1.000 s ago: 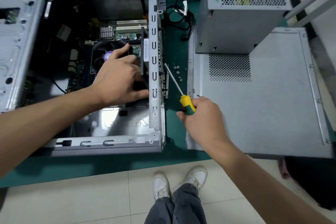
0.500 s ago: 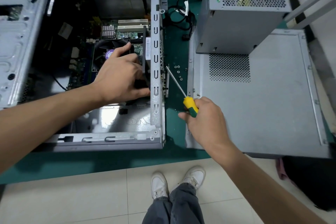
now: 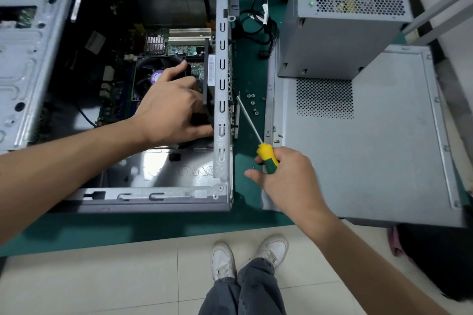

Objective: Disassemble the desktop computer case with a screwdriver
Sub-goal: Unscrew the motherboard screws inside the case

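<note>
The open grey computer case (image 3: 222,135) lies on its side on the green bench, motherboard and CPU fan (image 3: 151,69) showing inside. My left hand (image 3: 171,107) reaches into it and grips a black part (image 3: 206,84), likely a rear fan, set against the case's rear wall. My right hand (image 3: 286,181) holds a screwdriver (image 3: 267,155) by its yellow and green handle outside that wall. Its thin shaft (image 3: 247,115) points up-left, tip at the wall's outer face.
The removed side panel (image 3: 384,161) lies to the right with the power supply (image 3: 343,28) standing on its far end. Several loose screws (image 3: 252,102) lie on the green mat (image 3: 245,79), a few more (image 3: 277,138) at the panel's edge. Black cables (image 3: 261,20) trail behind.
My right hand with the screwdriver has shifted slightly right and down the gap. My left hand keeps the same grip inside the case.
</note>
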The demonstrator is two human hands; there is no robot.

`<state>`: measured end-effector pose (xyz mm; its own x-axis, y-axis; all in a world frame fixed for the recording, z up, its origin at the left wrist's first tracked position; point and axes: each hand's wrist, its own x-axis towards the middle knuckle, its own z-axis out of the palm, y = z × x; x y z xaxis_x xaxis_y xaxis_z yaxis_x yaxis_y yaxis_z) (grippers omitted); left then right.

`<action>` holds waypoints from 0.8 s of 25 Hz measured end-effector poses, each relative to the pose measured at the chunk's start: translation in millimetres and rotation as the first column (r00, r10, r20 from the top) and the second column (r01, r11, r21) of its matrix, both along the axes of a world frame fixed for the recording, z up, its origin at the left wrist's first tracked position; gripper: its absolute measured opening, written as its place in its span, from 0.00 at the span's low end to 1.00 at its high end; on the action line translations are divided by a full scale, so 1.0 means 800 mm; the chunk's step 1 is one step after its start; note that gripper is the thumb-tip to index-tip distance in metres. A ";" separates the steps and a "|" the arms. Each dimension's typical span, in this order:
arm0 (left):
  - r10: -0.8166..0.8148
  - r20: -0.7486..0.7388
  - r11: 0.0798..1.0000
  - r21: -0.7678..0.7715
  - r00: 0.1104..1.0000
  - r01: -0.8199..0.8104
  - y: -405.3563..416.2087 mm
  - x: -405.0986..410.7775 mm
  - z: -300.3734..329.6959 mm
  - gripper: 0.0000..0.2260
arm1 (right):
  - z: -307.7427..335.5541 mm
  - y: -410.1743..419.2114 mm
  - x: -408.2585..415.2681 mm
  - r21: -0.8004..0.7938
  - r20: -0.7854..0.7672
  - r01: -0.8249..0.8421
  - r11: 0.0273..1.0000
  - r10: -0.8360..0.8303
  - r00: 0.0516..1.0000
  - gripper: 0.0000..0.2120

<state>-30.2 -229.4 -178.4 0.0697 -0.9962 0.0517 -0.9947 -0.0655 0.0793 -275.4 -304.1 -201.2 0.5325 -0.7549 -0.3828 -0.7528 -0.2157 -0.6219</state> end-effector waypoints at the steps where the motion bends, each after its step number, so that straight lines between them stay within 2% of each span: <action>1: -0.002 0.001 1.000 -0.003 1.000 0.002 0.000 0.000 0.000 0.30 | -0.001 0.002 0.000 -0.036 -0.020 -0.012 0.999 0.011 1.000 0.12; 7: -0.001 -0.023 1.000 -0.004 1.000 0.000 0.000 -0.001 0.003 0.28 | 0.001 0.005 0.001 -0.090 -0.010 -0.039 0.995 0.038 0.999 0.09; 11: -0.004 -0.007 1.000 0.010 1.000 0.004 0.000 -0.001 0.004 0.29 | 0.005 -0.009 -0.005 -0.069 0.119 0.098 0.993 -0.089 0.989 0.07; 15: -0.002 -0.011 1.000 0.008 1.000 0.002 0.000 -0.002 0.004 0.28 | 0.005 -0.010 -0.006 -0.074 0.095 0.006 0.997 0.001 0.995 0.08; 20: -0.008 -0.003 1.000 0.008 1.000 0.008 0.000 -0.002 0.002 0.27 | 0.001 -0.023 -0.016 -0.020 0.174 0.183 0.983 -0.177 0.969 0.03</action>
